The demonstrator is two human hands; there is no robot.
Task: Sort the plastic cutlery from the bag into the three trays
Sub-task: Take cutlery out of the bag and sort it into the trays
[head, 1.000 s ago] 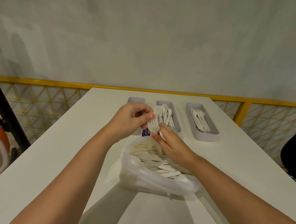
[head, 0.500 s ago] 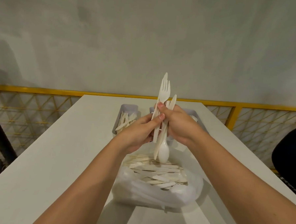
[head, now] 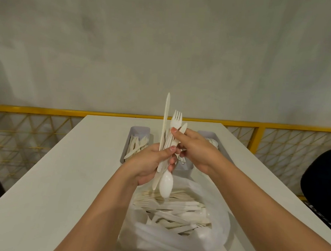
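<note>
Above an open clear plastic bag [head: 176, 239] full of white cutlery, both my hands hold a small upright bunch of pieces. My left hand [head: 151, 163] grips the bunch low down: a knife [head: 165, 114] sticks up highest and a spoon [head: 166, 185] hangs bowl-down below my fingers. My right hand [head: 194, 148] pinches a fork [head: 176, 122] and a second knife tip near the top. Three grey trays stand behind: the left tray [head: 139, 130] holds knives, the middle tray [head: 185, 165] is mostly hidden by my hands, and the right tray [head: 208, 134] shows only its far end.
The white table [head: 66, 177] runs away from me to a yellow mesh railing [head: 26, 129] and a grey wall. A dark rounded object [head: 322, 181] sits beyond the table's right edge.
Both hands rose out of the bag with a bunch of cutlery. Since half a second ago one knife has been slid higher above the fork, and the view has tilted slightly.
</note>
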